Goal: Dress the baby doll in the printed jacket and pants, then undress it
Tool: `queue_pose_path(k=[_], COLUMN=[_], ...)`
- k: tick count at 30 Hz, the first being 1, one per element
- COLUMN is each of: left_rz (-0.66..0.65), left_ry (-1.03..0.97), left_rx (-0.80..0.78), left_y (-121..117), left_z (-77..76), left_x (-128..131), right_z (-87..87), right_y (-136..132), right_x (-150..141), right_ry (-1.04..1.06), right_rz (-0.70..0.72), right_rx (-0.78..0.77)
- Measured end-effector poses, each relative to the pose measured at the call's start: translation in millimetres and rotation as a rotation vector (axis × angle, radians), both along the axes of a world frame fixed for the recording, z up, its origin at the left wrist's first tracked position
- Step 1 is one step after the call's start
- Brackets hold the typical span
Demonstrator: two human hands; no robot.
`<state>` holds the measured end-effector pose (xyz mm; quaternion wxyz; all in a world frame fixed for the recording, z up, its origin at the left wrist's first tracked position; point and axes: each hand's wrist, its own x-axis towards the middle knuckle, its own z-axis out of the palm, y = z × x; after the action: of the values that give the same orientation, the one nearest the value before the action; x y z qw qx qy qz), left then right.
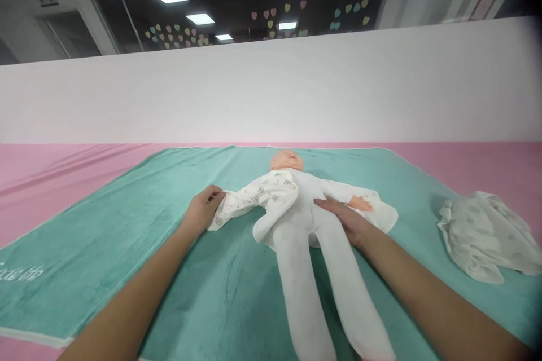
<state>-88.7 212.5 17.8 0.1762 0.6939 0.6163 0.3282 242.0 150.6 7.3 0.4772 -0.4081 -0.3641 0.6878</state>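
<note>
A baby doll (287,160) in white footed clothing (298,220) lies on its back, head away from me. A small white patterned shirt (265,192) covers its arm on the left; the rest of the shirt spreads under the doll's other arm, whose hand (361,203) shows bare. My left hand (204,207) pinches the end of the left-side sleeve. Against the doll's waist, on the right, rests my right hand (345,220), fingers stretched toward its belly. Some of its fingers are hidden.
The doll lies on a teal blanket (203,282) over a pink surface (55,180). At the right is a crumpled pale patterned cloth (486,234). A white wall (254,96) stands behind, with dark glass and heart stickers above.
</note>
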Motion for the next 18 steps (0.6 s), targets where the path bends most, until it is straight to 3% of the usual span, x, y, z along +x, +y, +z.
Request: queue_pose_path(k=[6, 14, 18], left_rz=[-0.028, 0.014, -0.11], left_ry=[-0.01, 0.066, 0.135], left_rx=[-0.06, 0.116, 0.271], left_y=[-7, -17, -23], left_z=[-1.3, 2.9, 7.2], left_x=[3, 22, 28], right_z=[-3.7, -5.6, -9.5], right_y=[1, -1, -1], right_x=[-6, -9, -14], right_ry=[-0.053, -0.071, -0.066], right_rz=[-0.039, -0.057, -0.125], right_rx=[-0.003, -0.006, -0.042])
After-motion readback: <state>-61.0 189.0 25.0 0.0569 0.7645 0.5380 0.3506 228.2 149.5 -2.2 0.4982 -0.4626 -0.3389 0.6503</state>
